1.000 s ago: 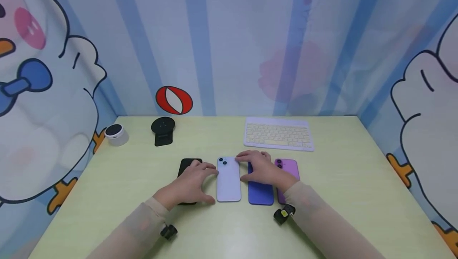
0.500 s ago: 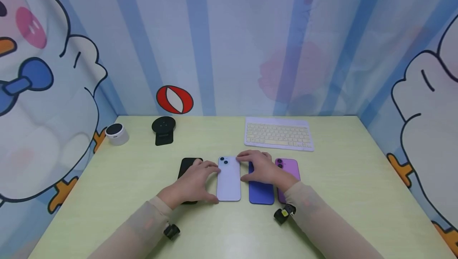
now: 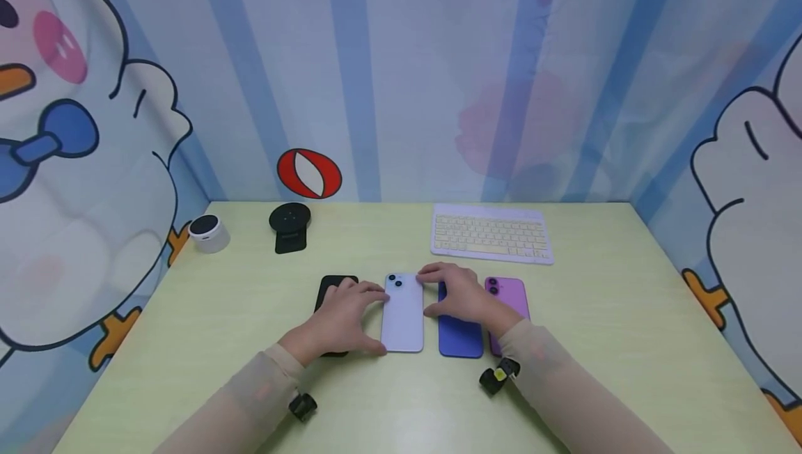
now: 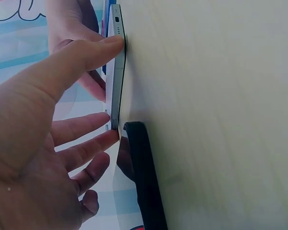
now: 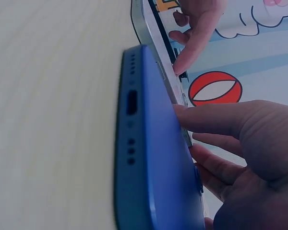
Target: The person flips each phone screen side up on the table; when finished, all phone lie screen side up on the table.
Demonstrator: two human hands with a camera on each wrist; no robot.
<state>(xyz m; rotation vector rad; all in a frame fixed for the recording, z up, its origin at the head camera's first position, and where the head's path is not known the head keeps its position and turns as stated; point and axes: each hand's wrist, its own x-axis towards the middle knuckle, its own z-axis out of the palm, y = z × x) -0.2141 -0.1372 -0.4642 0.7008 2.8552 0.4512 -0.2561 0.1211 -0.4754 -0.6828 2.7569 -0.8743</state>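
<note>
Four phones lie in a row in the head view, so several in all. A pale lavender phone (image 3: 403, 318), back up, lies between my hands. The left hand (image 3: 338, 318) touches its left side, thumb at the lower left corner and fingertips higher up. From the right, fingers of my right hand (image 3: 462, 294) rest at its upper right edge, thumb lower on that side. Under the left hand lies a black phone (image 3: 327, 287), partly hidden. The right hand passes over a blue phone (image 3: 460, 338), covering its upper part. Beside that is a pink-purple phone (image 3: 514, 295), partly behind the wrist.
A lavender keyboard (image 3: 491, 237) lies at the back right of the pale table (image 3: 595, 287). At the back left stand a black stand with a round top (image 3: 289, 217) and a white cylinder (image 3: 210, 237) with a dark top. A printed curtain (image 3: 413, 78) hangs behind.
The left hand has shifted slightly right, bringing its thumb and fingertips against the lavender phone's left side. The right hand stays nearly still; the head view has shifted a little.
</note>
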